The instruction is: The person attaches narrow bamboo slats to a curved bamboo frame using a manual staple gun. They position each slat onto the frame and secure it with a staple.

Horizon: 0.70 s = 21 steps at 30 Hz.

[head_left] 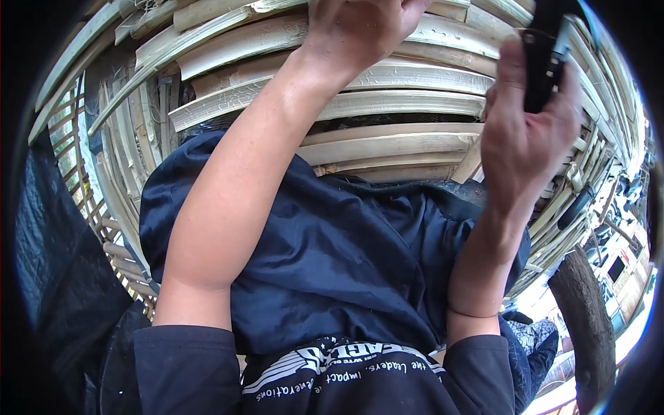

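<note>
My left hand (363, 26) is at the top edge over the split bamboo slats (429, 79). Its fingers are mostly cut off by the frame, so whether it holds anything is hidden. Up at the right, my right hand (526, 135) is closed round a black object with a shiny edge (541, 66). The thumb lies along its left side and the fingers along its right. Its upper end is blurred near the rim, and its exact kind does not show. Pale slats run crosswise beneath both hands.
Dark blue cloth (346, 249) covers my lap. A black handle (577, 207) sticks out among thin bamboo strips at the right. Below it stands a rough wooden post (584, 325). Woven bamboo lattice (69, 162) and dark plastic sheeting (55, 277) are at the left.
</note>
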Motion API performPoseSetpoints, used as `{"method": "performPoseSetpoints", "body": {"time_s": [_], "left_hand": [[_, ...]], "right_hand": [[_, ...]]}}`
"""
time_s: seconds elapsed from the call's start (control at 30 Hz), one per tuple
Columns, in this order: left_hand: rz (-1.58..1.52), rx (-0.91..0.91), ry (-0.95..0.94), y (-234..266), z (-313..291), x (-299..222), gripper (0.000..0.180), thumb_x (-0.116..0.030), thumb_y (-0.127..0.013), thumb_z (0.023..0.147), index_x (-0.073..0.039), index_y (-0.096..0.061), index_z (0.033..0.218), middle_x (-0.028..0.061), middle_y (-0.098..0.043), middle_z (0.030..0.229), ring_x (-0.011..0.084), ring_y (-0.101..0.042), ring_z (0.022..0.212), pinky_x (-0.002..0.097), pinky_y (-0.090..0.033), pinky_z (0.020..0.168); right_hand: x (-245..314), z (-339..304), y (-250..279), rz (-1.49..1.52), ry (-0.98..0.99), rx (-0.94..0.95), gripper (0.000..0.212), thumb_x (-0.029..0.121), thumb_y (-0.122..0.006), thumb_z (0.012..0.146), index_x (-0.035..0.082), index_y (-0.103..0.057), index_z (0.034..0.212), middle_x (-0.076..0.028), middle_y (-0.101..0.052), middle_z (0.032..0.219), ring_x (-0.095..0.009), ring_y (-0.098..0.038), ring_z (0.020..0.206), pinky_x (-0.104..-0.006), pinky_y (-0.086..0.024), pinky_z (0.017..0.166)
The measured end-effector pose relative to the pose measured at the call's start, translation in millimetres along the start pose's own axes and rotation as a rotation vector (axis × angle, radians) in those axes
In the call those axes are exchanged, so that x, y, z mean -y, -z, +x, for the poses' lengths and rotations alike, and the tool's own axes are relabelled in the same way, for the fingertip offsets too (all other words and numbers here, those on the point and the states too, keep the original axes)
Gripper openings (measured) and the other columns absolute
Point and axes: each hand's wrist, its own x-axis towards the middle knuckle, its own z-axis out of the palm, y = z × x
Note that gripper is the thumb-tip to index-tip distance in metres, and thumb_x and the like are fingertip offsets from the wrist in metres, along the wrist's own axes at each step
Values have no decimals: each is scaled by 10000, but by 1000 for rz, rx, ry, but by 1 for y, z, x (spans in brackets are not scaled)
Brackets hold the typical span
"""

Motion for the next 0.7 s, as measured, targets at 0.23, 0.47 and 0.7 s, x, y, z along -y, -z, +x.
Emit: {"method": "performPoseSetpoints", "body": {"time_s": [0.23, 0.47, 0.7], "left_hand": [[10, 7, 7, 0, -1, -1, 108, -63, -772, 815, -35, -693, 747, 81, -690, 749, 259, -672, 716, 410, -499, 678], [-139, 195, 107, 20, 10, -5, 206, -73, -793, 795, 16, -711, 962, 162, -723, 939, 316, -708, 887, 391, -564, 811], [5, 373, 217, 45, 19, -9, 271, -39, -778, 805, 40, -696, 1051, 193, -713, 1027, 345, -700, 953, 397, -574, 858]], "right_hand": [[-22, 0, 4, -215, 85, 101, 301, 300, -707, 1009, 16, -607, 999, -9, -590, 715, -64, -531, 557, -232, -395, 483], [-18, 9, 21, 206, -219, -33, 270, 275, -709, 1009, 21, -618, 1024, 6, -584, 709, -51, -518, 551, -216, -382, 476], [-21, 9, 24, 241, -263, -19, 242, 250, -712, 1009, 26, -630, 1049, 20, -577, 703, -38, -505, 544, -201, -369, 468]]}}
